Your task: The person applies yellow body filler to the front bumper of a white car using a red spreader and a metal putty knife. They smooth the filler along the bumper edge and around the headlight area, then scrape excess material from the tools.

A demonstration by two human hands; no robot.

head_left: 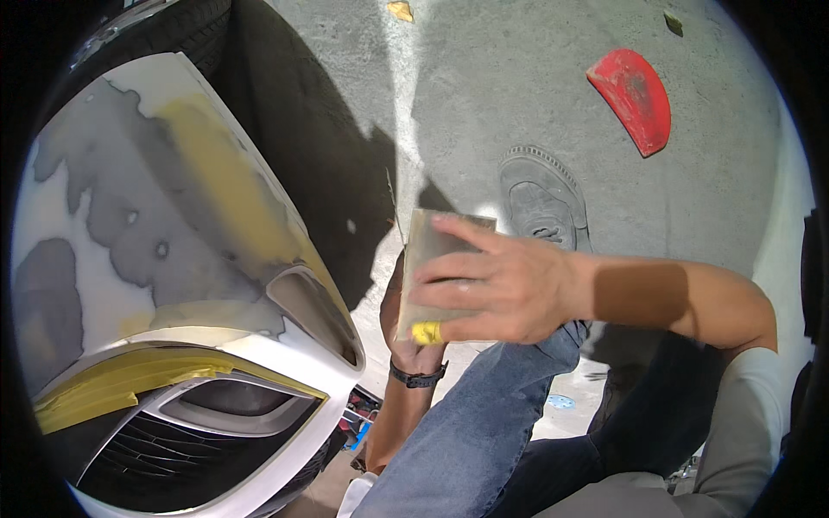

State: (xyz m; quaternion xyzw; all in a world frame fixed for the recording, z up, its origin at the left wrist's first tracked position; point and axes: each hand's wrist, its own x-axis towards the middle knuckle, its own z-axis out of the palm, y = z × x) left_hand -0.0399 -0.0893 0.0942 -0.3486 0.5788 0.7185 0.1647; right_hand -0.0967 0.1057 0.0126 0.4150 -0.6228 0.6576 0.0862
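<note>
My right hand (505, 293) lies palm down, fingers spread, across a flat, translucent grey-beige sheet or pad (440, 229); one finger has a yellow wrap at its end. My left hand (408, 354), with a dark band at the wrist, is behind the sheet, its fingers hidden. Left of both hands is a white car body panel (129, 224) with grey and yellowish sanded patches, a curved recess, yellow masking tape (129, 380) and a dark grille (173, 440) at its lower part.
A curved red piece (633, 101) lies on the concrete floor (708, 173) at the upper right, with small scraps farther back. A tyre (190, 34) is at the upper left. My grey shoe (540, 194) and jeans-clad legs (458, 432) are beneath my arms. Small items lie behind the panel's lower corner.
</note>
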